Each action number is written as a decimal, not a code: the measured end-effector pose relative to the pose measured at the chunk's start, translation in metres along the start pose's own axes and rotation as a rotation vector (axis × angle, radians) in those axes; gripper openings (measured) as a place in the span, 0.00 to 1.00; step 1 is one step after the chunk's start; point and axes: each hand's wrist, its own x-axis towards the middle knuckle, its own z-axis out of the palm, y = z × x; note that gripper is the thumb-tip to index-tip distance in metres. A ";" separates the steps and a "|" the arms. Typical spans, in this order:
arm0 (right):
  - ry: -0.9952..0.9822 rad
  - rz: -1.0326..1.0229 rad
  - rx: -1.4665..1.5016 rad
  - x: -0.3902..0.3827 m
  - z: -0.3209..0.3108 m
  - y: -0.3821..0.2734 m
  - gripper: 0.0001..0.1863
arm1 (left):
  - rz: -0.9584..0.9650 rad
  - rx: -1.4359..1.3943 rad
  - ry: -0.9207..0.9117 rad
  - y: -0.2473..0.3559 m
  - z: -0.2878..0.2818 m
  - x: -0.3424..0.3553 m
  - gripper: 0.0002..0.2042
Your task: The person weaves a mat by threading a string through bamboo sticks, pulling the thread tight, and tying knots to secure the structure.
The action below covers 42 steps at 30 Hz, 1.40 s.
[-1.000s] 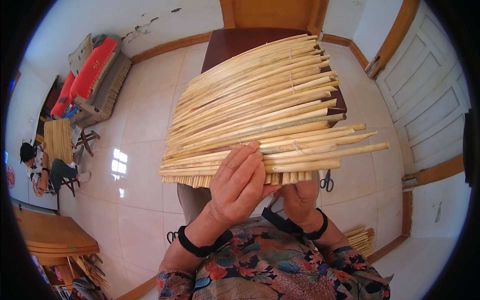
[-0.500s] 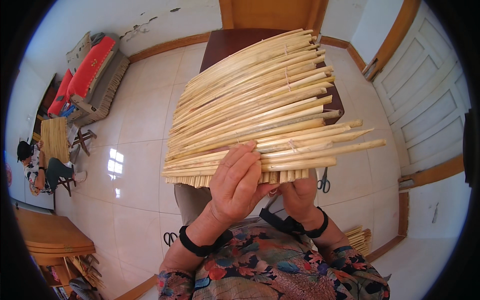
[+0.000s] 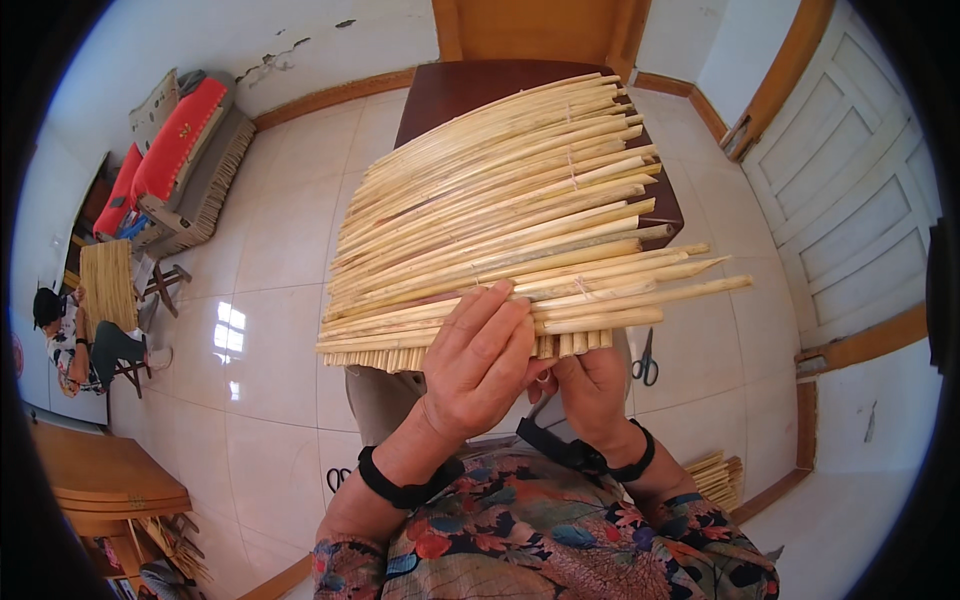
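A mat of pale reeds [image 3: 490, 190], tied with thin cords near the right ends, lies slanted over a dark red table [image 3: 440, 95], its near edge raised toward me. At that edge my left hand [image 3: 475, 355] is closed, fingers on top of the outer reeds and thumb below. Under the same edge, just to the right, my right hand [image 3: 590, 400] is bent up against the underside. Its fingertips are hidden by the reeds, and what it pinches, if anything, cannot be made out. A small ring-like shape [image 3: 543, 377] shows between the hands.
Dark-handled scissors [image 3: 646, 367] lie at the right of my knees; another pair's handles [image 3: 338, 480] show at the left. A reed bundle [image 3: 715, 480] rests low right. A person [image 3: 85, 340] at far left holds another mat [image 3: 106, 285], near a red-covered sofa [image 3: 180, 140].
The mat has shifted slightly left, and its far edge has come a little nearer me. Both hands keep their places at its near edge.
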 end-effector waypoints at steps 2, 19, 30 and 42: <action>-0.022 0.056 0.034 0.002 0.000 0.000 0.08 | 0.006 0.007 -0.017 -0.002 0.002 -0.002 0.16; 0.073 0.230 0.407 0.006 0.003 0.012 0.08 | -0.016 0.050 -0.010 -0.007 0.007 -0.005 0.15; -0.082 0.126 0.600 0.013 -0.004 0.004 0.16 | -0.033 0.003 -0.001 -0.011 0.012 -0.007 0.15; 0.240 0.219 0.305 0.022 -0.007 0.014 0.17 | -0.078 -0.048 -0.073 -0.011 0.033 -0.020 0.17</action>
